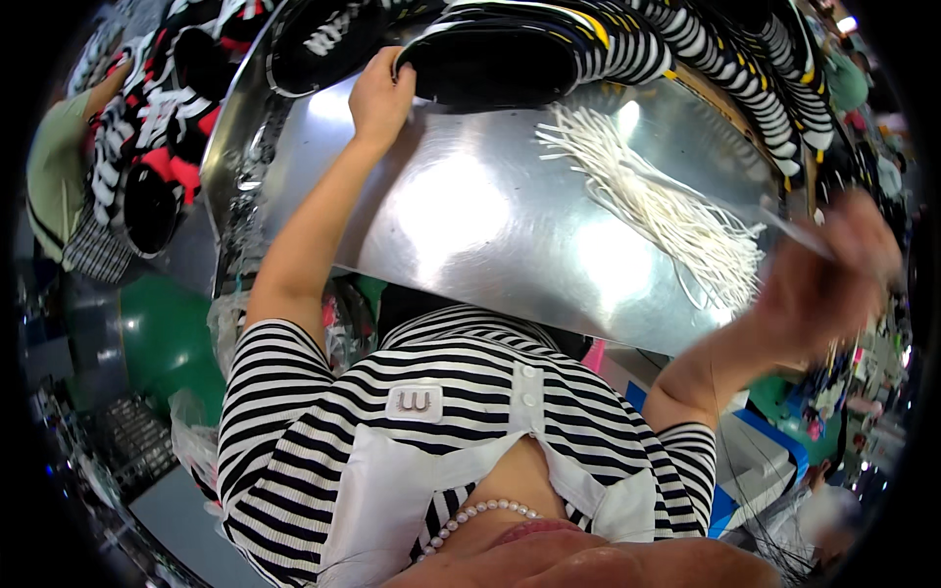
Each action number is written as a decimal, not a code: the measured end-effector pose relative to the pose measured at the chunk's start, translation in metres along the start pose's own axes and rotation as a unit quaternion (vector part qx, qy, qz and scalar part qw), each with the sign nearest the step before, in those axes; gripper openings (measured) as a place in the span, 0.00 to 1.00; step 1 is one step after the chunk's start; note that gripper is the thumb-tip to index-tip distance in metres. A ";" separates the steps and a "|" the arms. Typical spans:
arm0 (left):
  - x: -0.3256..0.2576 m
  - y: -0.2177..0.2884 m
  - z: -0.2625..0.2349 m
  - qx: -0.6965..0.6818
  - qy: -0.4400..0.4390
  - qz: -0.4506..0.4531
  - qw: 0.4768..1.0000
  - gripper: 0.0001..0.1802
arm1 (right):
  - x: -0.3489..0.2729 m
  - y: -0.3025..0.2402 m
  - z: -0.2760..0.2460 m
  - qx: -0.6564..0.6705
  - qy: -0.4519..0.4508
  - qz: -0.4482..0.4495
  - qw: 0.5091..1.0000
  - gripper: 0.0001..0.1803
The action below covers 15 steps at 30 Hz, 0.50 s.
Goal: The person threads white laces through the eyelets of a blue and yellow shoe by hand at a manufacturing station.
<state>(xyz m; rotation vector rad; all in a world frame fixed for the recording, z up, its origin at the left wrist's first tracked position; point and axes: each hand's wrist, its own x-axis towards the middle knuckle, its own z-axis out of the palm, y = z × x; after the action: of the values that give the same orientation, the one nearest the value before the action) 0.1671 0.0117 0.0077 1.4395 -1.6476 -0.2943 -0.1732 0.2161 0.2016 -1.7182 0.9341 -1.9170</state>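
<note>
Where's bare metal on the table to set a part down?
Biggest patch: middle of the metal table, between the left forearm and the white laces, open down to the near edge. A smaller one lies left of that forearm. Crowded: the far side, lined with black shoes, and the right, under the laces.

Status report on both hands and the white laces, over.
Left hand: holding edge of black shoe upper. Right hand: raised, blurred, apparently with white strand. White laces: bundled on metal table, between hands. Shoe row: crowding far edge.
</note>
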 end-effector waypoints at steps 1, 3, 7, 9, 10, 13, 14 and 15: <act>-0.008 0.010 -0.014 -0.031 0.037 0.011 0.999 0.10 | -0.007 -0.017 -0.016 0.084 0.004 -0.018 0.996 0.09; -0.021 0.034 -0.043 -0.100 0.121 0.058 0.986 0.08 | -0.018 -0.048 -0.039 0.255 -0.019 -0.036 0.966 0.09; -0.077 0.096 -0.092 -0.150 0.167 0.171 0.959 0.15 | -0.049 -0.046 -0.053 0.327 -0.017 0.013 0.945 0.15; -0.134 0.124 -0.077 -0.064 0.006 0.263 0.963 0.23 | -0.078 -0.017 -0.028 0.229 0.071 0.107 0.965 0.23; -0.160 0.134 -0.064 -0.046 -0.102 0.252 0.961 0.26 | -0.093 0.001 -0.014 0.192 0.105 0.159 0.963 0.27; -0.192 0.129 -0.020 -0.030 -0.266 0.235 0.934 0.33 | -0.115 0.038 0.026 0.229 -0.003 0.444 0.866 0.13; -0.192 0.125 -0.010 -0.060 -0.276 0.212 0.936 0.33 | -0.120 0.044 0.046 0.209 0.007 0.492 0.845 0.10; -0.178 0.127 -0.017 -0.113 -0.257 0.230 0.932 0.29 | -0.129 0.053 0.052 0.186 0.000 0.510 0.840 0.10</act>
<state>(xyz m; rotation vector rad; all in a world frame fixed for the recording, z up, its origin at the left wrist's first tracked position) 0.0798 0.2123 0.0218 0.8005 -2.2291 -0.6043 -0.1080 0.2565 0.0743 -0.7066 1.0676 -1.2272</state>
